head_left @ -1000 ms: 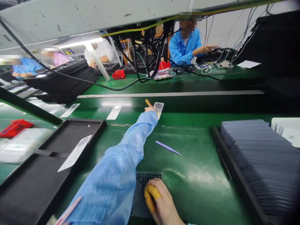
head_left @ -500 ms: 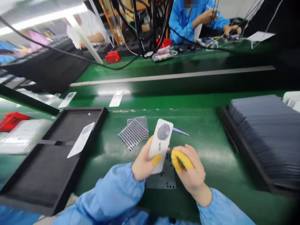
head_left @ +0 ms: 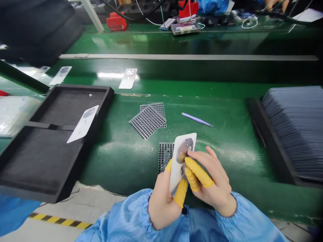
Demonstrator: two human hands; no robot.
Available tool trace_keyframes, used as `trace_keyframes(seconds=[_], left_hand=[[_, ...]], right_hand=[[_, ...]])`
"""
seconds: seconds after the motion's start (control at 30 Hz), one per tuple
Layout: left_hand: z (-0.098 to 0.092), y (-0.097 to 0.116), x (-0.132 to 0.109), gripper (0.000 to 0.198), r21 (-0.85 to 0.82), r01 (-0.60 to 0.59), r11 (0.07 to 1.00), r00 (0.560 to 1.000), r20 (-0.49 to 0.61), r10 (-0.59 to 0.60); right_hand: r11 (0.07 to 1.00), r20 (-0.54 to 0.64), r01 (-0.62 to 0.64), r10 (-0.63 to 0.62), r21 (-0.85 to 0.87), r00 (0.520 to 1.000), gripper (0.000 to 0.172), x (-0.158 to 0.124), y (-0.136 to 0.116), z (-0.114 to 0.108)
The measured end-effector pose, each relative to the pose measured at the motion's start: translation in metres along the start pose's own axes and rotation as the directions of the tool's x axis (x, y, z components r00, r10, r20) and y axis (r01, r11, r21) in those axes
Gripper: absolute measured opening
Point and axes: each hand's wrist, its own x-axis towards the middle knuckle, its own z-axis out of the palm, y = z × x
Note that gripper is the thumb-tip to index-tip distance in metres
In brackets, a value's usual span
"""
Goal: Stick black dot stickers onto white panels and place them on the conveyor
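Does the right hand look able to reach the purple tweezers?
Likely yes: the purple tweezers lie on the green tabletop beyond the right hand with nothing visible between, though it is busy at the white phone back cover.

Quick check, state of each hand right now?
Left hand: closed, holding a white panel.
Right hand: partly curled at the panel's grey disc; cannot tell if it grips anything.

Assembly workshop (green bench point(head_left: 121, 168), black trays point(head_left: 37, 164))
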Motion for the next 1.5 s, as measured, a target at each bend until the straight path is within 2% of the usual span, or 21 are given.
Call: trace_keyframes(seconds=[0.17,0.37,0.53,0.63,0.73,0.8,0.83,0.87,0.9,0.97,1.0,1.03,1.1,1.17,1.23,1.3,1.33,1.37,1.4,1.47,1.5], left_hand=[[-0.001,0.006,0.0,0.034,0.067,-0.068,0.995,0.998,0.01,0.068],[0.003,0.02,0.007,0.056,0.111,-0.205,0.972,0.974,0.118,0.192],[0.0,0.015,0.006,0.062,0.225,-0.315,0.922,0.948,0.125,0.294],[0.0,0.007,0.006,0.056,0.19,-0.279,0.941,0.96,0.096,0.265],[-0.001,0.007,0.013,0.05,0.004,-0.09,0.996,0.993,0.074,0.09],[-0.009,0.011,0.022,0.061,-0.162,0.042,0.986,0.999,0.03,-0.037],[-0.016,0.013,0.028,0.071,-0.208,0.044,0.977,0.998,-0.03,-0.051],[-0.026,0.015,0.034,0.084,-0.21,-0.008,0.978,0.994,-0.112,-0.016],[-0.037,0.016,0.04,0.096,-0.16,-0.096,0.982,0.978,-0.201,0.063],[-0.064,0.014,0.049,0.106,0.045,-0.268,0.962,0.901,-0.342,0.267],[-0.076,0.012,0.052,0.098,0.169,-0.297,0.94,0.867,-0.365,0.34],[-0.086,0.009,0.054,0.081,0.289,-0.286,0.914,0.846,-0.372,0.382],[-0.096,0.003,0.056,0.042,0.463,-0.199,0.864,0.862,-0.337,0.379],[-0.09,0.0,0.058,0.034,0.503,-0.123,0.856,0.927,-0.249,0.279],[-0.075,0.001,0.062,0.044,0.42,-0.08,0.904,0.98,-0.132,0.148],[-0.057,0.004,0.066,0.048,0.31,-0.039,0.95,0.999,-0.017,0.047],[-0.049,0.006,0.067,0.046,0.256,-0.014,0.967,1.0,0.024,0.008],[-0.043,0.007,0.068,0.043,0.21,0.011,0.978,0.999,0.049,-0.022],[-0.038,0.009,0.068,0.039,0.173,0.035,0.984,0.997,0.062,-0.047],[-0.033,0.01,0.066,0.037,0.116,0.085,0.99,0.995,0.049,-0.091],[-0.031,0.01,0.064,0.037,0.093,0.105,0.99,0.993,0.035,-0.108]], right_hand=[[0.999,0.024,0.026,-0.026,0.032,0.999,0.044,0.001,-0.007,0.0],[1.0,0.051,0.0,0.0,0.001,0.999,0.034,0.002,-0.007,-0.003],[0.999,0.105,-0.028,0.026,0.019,0.994,0.047,0.002,-0.013,0.004],[0.992,0.121,-0.063,0.049,0.109,0.991,0.056,0.001,-0.015,0.01],[0.966,0.107,-0.139,0.117,0.219,0.987,0.05,0.002,-0.007,0.01],[0.956,0.113,-0.195,0.174,0.22,0.978,0.048,0.003,0.003,0.009],[0.961,0.136,-0.216,0.194,0.17,0.971,0.049,0.003,0.01,0.01],[0.969,0.174,-0.228,0.21,0.094,0.962,0.052,0.001,0.017,0.013],[0.974,0.216,-0.227,0.219,0.011,0.951,0.054,-0.001,0.024,0.016],[0.974,0.293,-0.211,0.227,-0.086,0.929,0.044,-0.007,0.038,0.023],[0.974,0.315,-0.215,0.228,-0.074,0.921,0.034,-0.009,0.042,0.027],[0.973,0.322,-0.23,0.227,-0.029,0.919,0.025,-0.01,0.046,0.029],[0.947,0.33,-0.307,0.261,0.097,0.907,0.018,-0.009,0.05,0.029],[0.861,0.396,-0.467,0.364,0.202,0.843,0.017,-0.002,0.05,0.024],[0.71,0.53,-0.649,0.452,0.273,0.717,0.021,0.007,0.052,0.017],[0.567,0.661,-0.76,0.441,0.319,0.607,0.029,0.016,0.054,0.011],[0.543,0.689,-0.77,0.417,0.334,0.593,0.032,0.019,0.055,0.009],[0.571,0.675,-0.749,0.408,0.337,0.614,0.032,0.022,0.055,0.008],[0.642,0.617,-0.699,0.42,0.317,0.666,0.032,0.025,0.055,0.007],[0.834,0.383,-0.512,0.413,0.204,0.826,0.03,0.028,0.049,0.008],[0.912,0.261,-0.388,0.346,0.131,0.901,0.03,0.028,0.044,0.008]])
